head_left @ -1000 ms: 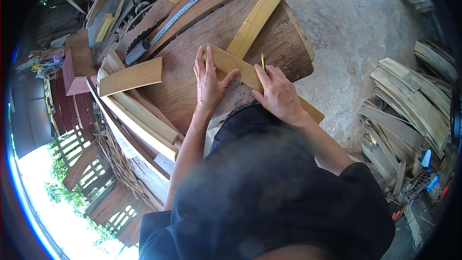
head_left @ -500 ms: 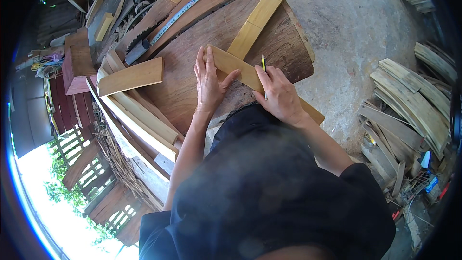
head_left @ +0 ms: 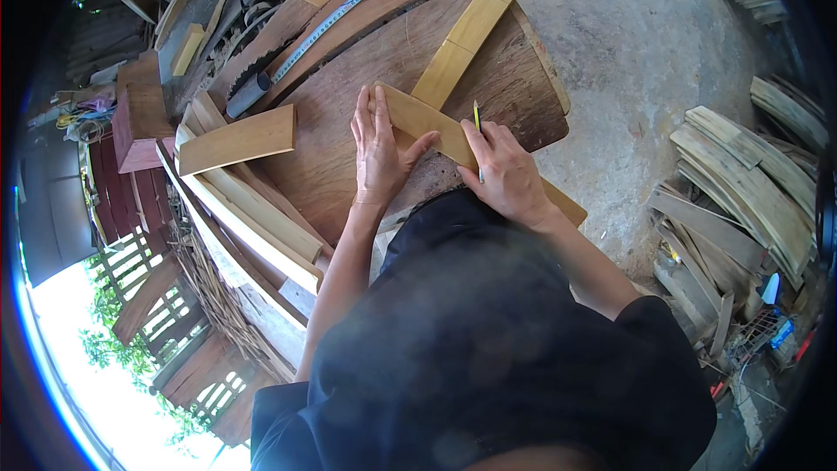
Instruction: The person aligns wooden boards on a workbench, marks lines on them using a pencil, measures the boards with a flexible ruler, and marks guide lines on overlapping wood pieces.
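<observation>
A flat wooden board lies aslant in front of my body, its right end coming out beyond my right wrist. My left hand grips the board's left end, fingers stretched over the end and thumb against the near edge. Between the fingers of my right hand is a yellow-and-black pencil, its sharpened tip pointing up and away. That hand also rests on the board, hiding its middle. Beyond the board, a longer light wood strip with dark cross lines runs to the far edge of the worktop.
The worktop is a broad brown wooden slab. A short board lies at its left on several pale curved slats. A tape measure stretches across the far planks beside a dark cylinder. Stacked curved timber stands right on the concrete floor.
Almost nothing differs. My left thumb has shifted slightly along the board, and the pencil has tilted a little in my right hand.
</observation>
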`<state>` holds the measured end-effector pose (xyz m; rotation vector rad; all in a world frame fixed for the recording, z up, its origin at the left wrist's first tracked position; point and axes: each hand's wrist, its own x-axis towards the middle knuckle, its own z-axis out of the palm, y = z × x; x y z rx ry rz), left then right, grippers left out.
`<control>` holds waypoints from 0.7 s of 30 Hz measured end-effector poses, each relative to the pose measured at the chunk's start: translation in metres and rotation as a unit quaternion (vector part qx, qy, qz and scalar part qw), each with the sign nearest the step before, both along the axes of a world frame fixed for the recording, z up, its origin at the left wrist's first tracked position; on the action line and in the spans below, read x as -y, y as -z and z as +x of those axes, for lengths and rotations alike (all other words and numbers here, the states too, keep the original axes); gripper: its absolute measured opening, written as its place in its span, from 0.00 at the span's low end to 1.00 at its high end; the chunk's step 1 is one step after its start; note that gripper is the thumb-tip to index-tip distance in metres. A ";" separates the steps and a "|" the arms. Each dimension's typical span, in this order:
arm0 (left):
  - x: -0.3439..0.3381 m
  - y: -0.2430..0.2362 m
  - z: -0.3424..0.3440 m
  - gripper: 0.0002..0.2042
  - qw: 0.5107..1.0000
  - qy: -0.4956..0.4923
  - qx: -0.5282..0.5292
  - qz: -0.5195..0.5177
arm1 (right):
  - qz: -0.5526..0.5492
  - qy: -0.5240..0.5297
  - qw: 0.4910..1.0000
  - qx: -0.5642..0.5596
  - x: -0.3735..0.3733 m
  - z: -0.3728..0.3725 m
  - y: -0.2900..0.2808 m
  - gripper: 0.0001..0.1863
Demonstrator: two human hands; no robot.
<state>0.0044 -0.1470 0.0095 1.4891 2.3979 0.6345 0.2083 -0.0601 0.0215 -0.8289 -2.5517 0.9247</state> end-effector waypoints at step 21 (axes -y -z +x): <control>-0.002 0.004 0.007 0.61 1.000 -0.014 -0.025 -0.002 | -0.256 0.050 0.927 -0.271 -0.056 -0.035 -0.010 0.21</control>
